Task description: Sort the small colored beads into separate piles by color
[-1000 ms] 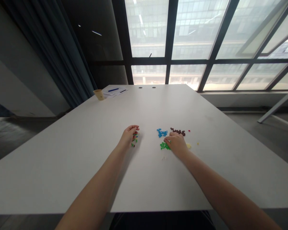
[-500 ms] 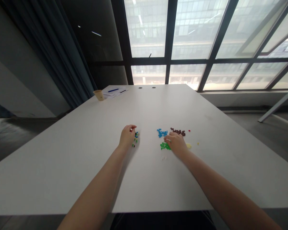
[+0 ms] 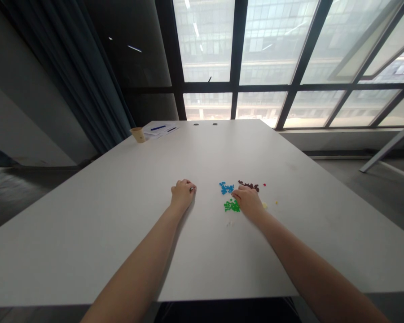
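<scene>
Left hand (image 3: 183, 194) curled closed on white table (image 3: 121, 224), contents hidden. Right hand (image 3: 249, 202): grip cannot be told; touching green plastic bits (image 3: 232, 206), blue bits (image 3: 226, 188) and dark-red bits (image 3: 248, 185) just beyond it.

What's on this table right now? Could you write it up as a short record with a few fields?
Surface: white table
Left hand: left hand, curled and resting on the table; anything inside it is hidden
Right hand: right hand, resting on the table between the piles
Piles: blue pieces, green pieces, dark red pieces
Far end: paper cup, papers, pen
Behind: large window
</scene>
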{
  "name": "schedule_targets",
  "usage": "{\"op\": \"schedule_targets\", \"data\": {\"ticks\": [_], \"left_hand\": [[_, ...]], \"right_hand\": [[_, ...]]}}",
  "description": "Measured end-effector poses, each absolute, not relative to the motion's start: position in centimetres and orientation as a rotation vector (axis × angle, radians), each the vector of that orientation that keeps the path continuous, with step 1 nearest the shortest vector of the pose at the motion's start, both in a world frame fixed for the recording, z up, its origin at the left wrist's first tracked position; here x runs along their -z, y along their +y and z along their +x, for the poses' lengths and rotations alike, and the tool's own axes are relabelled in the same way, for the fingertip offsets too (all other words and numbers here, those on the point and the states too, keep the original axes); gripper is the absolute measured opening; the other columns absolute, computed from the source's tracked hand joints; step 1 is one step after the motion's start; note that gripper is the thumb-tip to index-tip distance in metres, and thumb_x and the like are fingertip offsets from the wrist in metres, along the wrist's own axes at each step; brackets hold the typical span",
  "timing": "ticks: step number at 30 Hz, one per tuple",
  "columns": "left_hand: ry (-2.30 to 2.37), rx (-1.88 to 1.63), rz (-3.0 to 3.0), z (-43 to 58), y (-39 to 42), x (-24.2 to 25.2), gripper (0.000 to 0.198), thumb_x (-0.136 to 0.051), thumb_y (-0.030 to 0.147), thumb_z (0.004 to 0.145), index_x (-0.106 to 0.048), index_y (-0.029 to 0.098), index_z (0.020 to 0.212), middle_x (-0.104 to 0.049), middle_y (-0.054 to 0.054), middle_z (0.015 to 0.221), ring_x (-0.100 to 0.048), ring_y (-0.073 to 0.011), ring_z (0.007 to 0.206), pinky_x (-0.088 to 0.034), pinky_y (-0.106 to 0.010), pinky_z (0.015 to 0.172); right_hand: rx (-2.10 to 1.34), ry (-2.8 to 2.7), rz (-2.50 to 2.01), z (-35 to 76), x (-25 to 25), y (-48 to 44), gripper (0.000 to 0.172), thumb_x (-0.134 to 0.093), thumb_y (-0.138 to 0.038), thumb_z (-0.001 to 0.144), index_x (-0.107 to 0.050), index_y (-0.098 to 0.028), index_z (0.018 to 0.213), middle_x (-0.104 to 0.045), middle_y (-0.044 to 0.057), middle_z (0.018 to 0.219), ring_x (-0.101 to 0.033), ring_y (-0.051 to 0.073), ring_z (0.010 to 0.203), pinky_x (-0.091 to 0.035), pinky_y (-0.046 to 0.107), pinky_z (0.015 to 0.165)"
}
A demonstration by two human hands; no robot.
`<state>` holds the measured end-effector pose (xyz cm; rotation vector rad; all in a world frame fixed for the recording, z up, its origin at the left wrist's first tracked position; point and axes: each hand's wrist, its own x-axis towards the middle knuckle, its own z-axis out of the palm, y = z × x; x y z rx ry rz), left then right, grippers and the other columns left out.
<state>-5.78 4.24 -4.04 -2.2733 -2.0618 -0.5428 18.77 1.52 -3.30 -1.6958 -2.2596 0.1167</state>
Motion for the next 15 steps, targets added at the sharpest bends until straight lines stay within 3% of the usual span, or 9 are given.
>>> {"op": "schedule_targets", "data": {"ticks": [4, 8, 15], "left_hand": [[-2.047, 0.614, -2.282, -5.6, 4.5, 4.1, 0.018, -0.047, 0.024, 0.076, -0.065, 0.022, 0.079, -0.062, -0.005, 0.093, -0.049, -0.0239, 0.095, -0.039, -0.038, 0.076], [-2.015, 0.832, -2.370, -5.5, 4.6, 4.0, 0.018, -0.045, 0.019, 0.075, -0.061, 0.018, 0.084, -0.063, -0.006, 0.085, -0.054, -0.0191, 0.086, -0.041, -0.033, 0.078], [-1.882, 1.166, -2.514, -4.3, 3.4, 3.1, 0.014, -0.051, 0.019, 0.073, -0.061, 0.018, 0.083, -0.064, -0.003, 0.084, -0.057, -0.0151, 0.080, -0.044, -0.029, 0.077]], "right_hand": [[-0.153, -2.169, -1.691, 19.7, 2.8, 1.6, 0.023, -0.044, -0.026, 0.084, -0.067, -0.024, 0.087, -0.061, 0.004, 0.087, -0.053, 0.016, 0.086, -0.031, 0.027, 0.072], [-0.258, -2.230, -1.621, 20.0, 3.1, 1.6, 0.027, -0.044, -0.016, 0.082, -0.067, -0.027, 0.090, -0.061, 0.003, 0.086, -0.053, 0.015, 0.083, -0.033, 0.026, 0.073], [-0.309, -2.311, -1.539, 19.9, 3.7, 1.4, 0.033, -0.043, -0.009, 0.078, -0.069, -0.029, 0.084, -0.058, 0.003, 0.081, -0.052, 0.015, 0.079, -0.034, 0.028, 0.072]]}}
